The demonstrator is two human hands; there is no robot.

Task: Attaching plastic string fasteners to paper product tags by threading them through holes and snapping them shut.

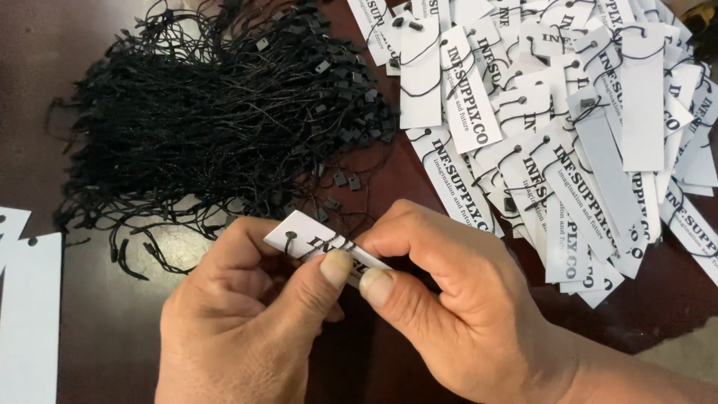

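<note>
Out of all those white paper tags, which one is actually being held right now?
The white tag pinched between both thumbs, the left hand and right hand. It sits apart from the heap of strung tags lying untouched at the upper right.

I work at a dark brown table [105,314] with a smooth, faintly glossy top that fills nearly all I can see. Soft, even light falls across it from above and leaves a pale sheen on the bare wood near my left side. At the lower right corner the table edge ends, and a strip of greyish floor [684,359] shows beyond it. No walls or windows are in sight.
</note>
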